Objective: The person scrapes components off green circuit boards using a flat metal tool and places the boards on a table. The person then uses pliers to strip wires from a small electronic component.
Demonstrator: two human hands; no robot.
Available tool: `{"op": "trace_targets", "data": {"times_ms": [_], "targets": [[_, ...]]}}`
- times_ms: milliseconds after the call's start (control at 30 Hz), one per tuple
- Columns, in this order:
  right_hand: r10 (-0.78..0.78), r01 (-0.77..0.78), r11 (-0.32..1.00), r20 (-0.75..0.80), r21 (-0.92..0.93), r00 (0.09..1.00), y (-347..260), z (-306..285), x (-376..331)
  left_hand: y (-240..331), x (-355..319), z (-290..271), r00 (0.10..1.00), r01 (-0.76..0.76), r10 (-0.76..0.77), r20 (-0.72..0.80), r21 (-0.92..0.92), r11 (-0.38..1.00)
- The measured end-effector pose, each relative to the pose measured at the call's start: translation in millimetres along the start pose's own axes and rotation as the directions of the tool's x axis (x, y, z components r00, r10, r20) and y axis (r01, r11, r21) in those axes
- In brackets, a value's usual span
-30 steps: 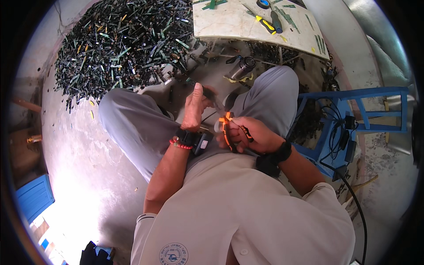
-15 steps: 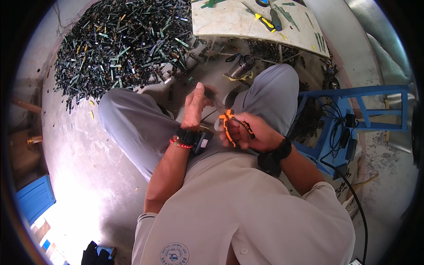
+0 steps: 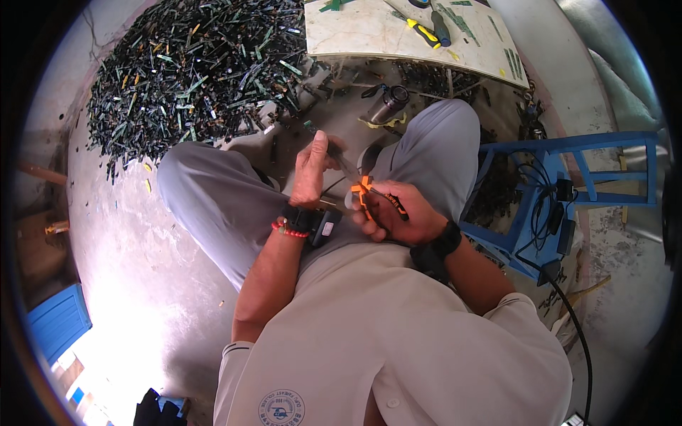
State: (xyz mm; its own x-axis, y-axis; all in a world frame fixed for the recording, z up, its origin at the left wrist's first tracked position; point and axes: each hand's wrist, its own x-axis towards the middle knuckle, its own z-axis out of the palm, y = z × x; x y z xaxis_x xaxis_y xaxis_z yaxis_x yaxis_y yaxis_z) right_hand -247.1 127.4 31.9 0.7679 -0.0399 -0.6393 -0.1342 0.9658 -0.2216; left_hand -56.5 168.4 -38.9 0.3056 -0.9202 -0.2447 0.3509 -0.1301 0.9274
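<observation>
Between my knees, my left hand (image 3: 310, 170) is closed around a thin dark strip, whose green end (image 3: 310, 126) sticks out past the thumb. The fingers hide most of this strip. My right hand (image 3: 408, 216) grips long-nosed pliers (image 3: 364, 187) with orange and black handles. Their metal jaws point up and left to the fingers of my left hand. Whether the jaws clamp the strip is too small to tell.
A large heap of dark and green strips (image 3: 192, 85) covers the floor at far left. The pale board (image 3: 376, 32) ahead carries a yellow-black screwdriver (image 3: 424, 33) and green strips. A dark bottle (image 3: 388, 105) stands beyond my legs. A blue stool (image 3: 529, 220) with black cables is at right.
The pliers' handles have shifted slightly within my right hand, with less of the lower orange handle showing. My left hand stays nearly in place, and its strip's green end shows a little more.
</observation>
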Motion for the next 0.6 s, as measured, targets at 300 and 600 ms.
{"op": "trace_targets", "data": {"times_ms": [300, 600], "targets": [[0.029, -0.04, 0.989, -0.08, -0.14, 0.996, -4.7, 1.5, -9.7, 2.9, -1.6, 2.5, 0.999, 0.028, -0.026, -0.022, 0.063, 0.998], [-0.272, -0.052, 0.624, -0.279, -0.78, 0.921, -5.2, -6.9, -11.4, -12.8, 4.5, -5.4, 0.998, 0.056, -0.057, 0.013, 0.087, 0.995]]}}
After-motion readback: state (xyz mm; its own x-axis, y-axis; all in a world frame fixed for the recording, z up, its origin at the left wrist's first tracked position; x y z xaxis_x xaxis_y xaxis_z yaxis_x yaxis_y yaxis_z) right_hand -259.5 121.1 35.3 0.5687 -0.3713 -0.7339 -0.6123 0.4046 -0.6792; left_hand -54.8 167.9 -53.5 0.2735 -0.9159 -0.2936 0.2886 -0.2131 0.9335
